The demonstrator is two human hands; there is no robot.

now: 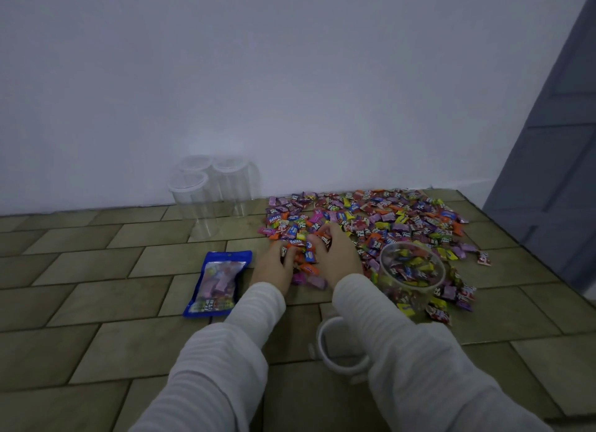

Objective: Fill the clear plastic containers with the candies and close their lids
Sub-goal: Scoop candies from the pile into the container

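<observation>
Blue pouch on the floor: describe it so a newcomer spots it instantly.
Start at the big spread of loose candies on the tiled floor by the white wall. Just left of the person's left hand lies the blue pouch, flat. It is the only sealed packet, with a clear window showing sweets inside.

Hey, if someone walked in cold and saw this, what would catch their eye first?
First, the bright spread of wrapped candies across the tiled floor by the wall, with the left hand and right hand scooping a heap together at its near edge. Next, the open clear container, partly filled, right of the hands, and the blue candy bag lying to their left.
</observation>
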